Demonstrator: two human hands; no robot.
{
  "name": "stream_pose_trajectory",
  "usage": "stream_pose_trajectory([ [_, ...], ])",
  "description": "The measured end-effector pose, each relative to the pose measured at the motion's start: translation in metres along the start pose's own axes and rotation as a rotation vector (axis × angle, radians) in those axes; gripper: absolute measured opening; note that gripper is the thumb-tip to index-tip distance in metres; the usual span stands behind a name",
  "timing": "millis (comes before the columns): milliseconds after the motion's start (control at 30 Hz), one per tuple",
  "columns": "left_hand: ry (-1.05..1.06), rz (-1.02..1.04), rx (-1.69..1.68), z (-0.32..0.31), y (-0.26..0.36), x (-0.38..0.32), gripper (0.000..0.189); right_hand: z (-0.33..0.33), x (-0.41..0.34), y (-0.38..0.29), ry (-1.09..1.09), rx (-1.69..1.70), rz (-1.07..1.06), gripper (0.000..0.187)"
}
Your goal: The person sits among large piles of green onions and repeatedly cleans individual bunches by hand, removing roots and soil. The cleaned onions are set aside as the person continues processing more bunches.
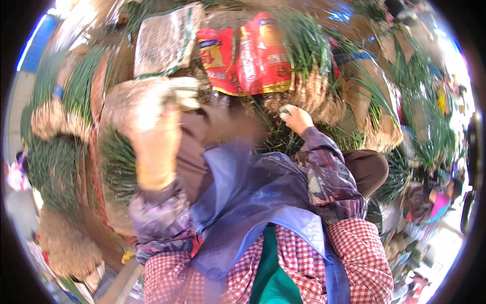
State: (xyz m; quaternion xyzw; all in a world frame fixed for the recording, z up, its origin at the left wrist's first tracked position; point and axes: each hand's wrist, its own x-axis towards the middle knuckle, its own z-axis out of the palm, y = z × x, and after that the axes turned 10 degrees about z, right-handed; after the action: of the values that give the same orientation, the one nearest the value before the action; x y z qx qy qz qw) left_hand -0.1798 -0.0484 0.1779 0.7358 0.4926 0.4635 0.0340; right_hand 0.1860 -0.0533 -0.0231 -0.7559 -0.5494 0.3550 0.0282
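Note:
My left hand [169, 100] is blurred by motion, with pale covering on its fingers. It is over the left side of my lap, beside a woven sack [167, 41]. A brown blurred shape [239, 127] lies to its right; I cannot tell what it is or whether the hand holds it. My right hand [297, 118] has curled fingers, with something grey at the fingertips. It is just below the pale root ends of a bundle of green onions [309, 49]. That bundle lies against red printed plastic bags [262, 57].
A blue apron [262, 186] covers my lap. Onion bundles [81, 87] stand at the left above a dark green heap [55, 174]. More wrapped bundles [379, 106] are at the right. Loose green leaves [283, 138] lie between my knees. A person [436, 201] is at the far right.

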Motion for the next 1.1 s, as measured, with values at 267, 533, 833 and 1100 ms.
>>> stream_pose_trajectory([
  [267,-1.636,0.014,-0.150,0.258,0.021,-0.168,0.046,0.027,-0.019,0.014,-0.116,-0.271,-0.235,0.030],
  [533,-0.703,-0.321,-0.075,0.312,0.012,-0.140,0.028,0.002,0.123,0.072,0.285,0.120,0.391,0.036],
  [833,-0.467,-0.763,-0.752,0.361,0.016,-0.057,0.024,-0.028,0.077,-0.001,0.232,-0.048,0.011,0.023],
  [1100,-0.536,-1.612,-1.523,0.324,0.036,-0.051,0.032,-0.052,0.078,0.024,-0.201,1.056,-0.098,0.049],
])
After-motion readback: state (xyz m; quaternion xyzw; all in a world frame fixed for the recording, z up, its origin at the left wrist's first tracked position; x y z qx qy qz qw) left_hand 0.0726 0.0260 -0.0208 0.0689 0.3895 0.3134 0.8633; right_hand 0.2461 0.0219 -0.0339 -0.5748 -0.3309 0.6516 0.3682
